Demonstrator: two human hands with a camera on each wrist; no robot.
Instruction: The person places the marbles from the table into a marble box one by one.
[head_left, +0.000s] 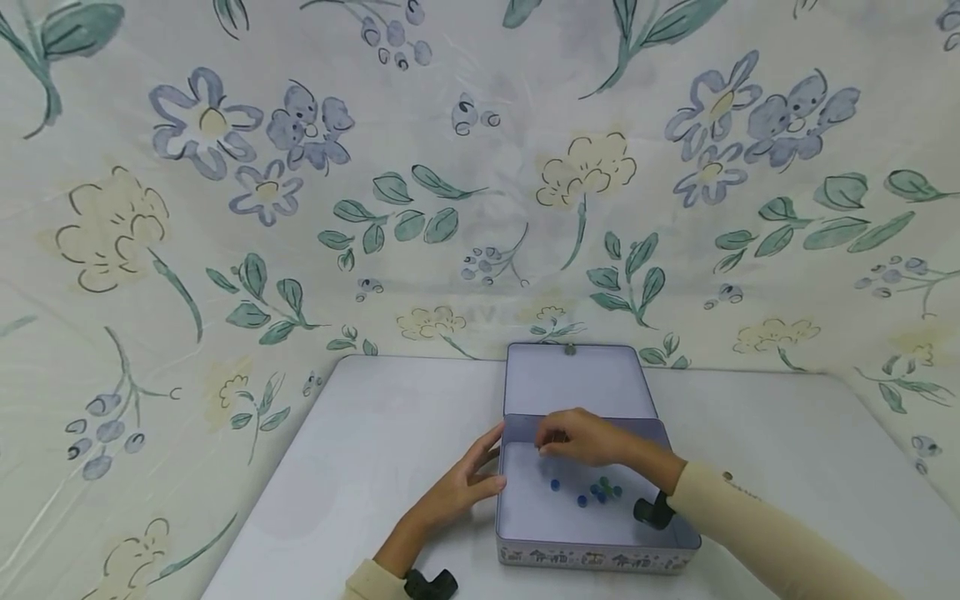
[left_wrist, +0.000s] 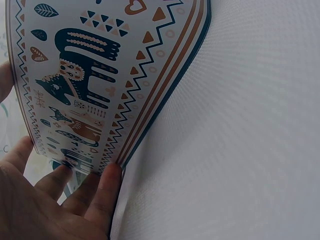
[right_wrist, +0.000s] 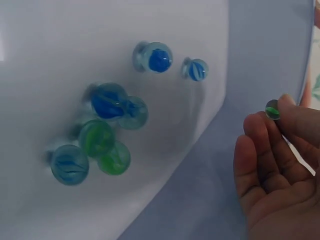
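An open tin box (head_left: 592, 557) stands on the white table (head_left: 390, 442), its lid (head_left: 573, 379) tipped back. Several blue and green glass marbles (head_left: 600, 490) lie on its floor, clustered in the right wrist view (right_wrist: 107, 130). My right hand (head_left: 573, 437) hovers over the box's far left part and pinches a small green marble (right_wrist: 272, 109) between thumb and fingertips (right_wrist: 260, 125). My left hand (head_left: 465, 483) rests with straight fingers (left_wrist: 107, 190) against the box's patterned left outer wall (left_wrist: 85, 80).
Floral cloth (head_left: 480, 183) hangs behind and at both sides of the table. Bare tabletop (left_wrist: 240, 125) lies left and right of the box. Black wrist mounts (head_left: 654, 510) sit on both forearms.
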